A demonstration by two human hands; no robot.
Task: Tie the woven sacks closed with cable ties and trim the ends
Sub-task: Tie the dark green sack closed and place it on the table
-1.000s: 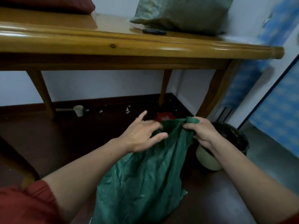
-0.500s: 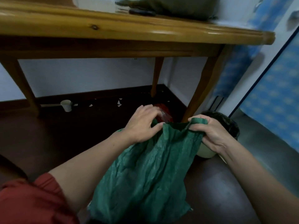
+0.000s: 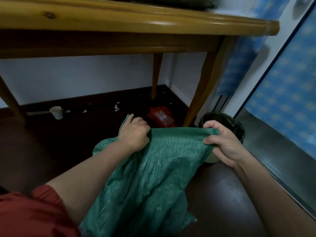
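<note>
You're gripping the sack (image 3: 153, 177) at its mouth with both hands. Your left hand (image 3: 135, 132) is bunching the left end of the top edge in a curled fist, and your right hand (image 3: 222, 142) is pinching the right corner between thumb and curled fingers. The edge is stretching fairly taut between them, and the rest of the sack is hanging down towards you over the dark floor (image 3: 51, 151), in front of the wooden table (image 3: 136, 19). It's looking limp and crumpled, so I'm guessing there's little inside.

As I'm reading it, you're working on gathering the mouth into a neck. To do that well, you're wanting to walk the right corner across to the left fist in folds, pleating rather than scrunching, so the bundle is ending up narrow and even. Be leaving plenty of cloth above the fist, or the tie is going to slide off the top. The weave is looking slick, so be squeezing hard once one hand is holding the whole neck alone.

I'm not seeing any cable tie or cutters here. There's only a red packet (image 3: 161, 117), a lined bin (image 3: 227, 120) just behind your right hand and a paper cup (image 3: 56, 112) by the wall, so be planning where the free hand is reaching.
</note>
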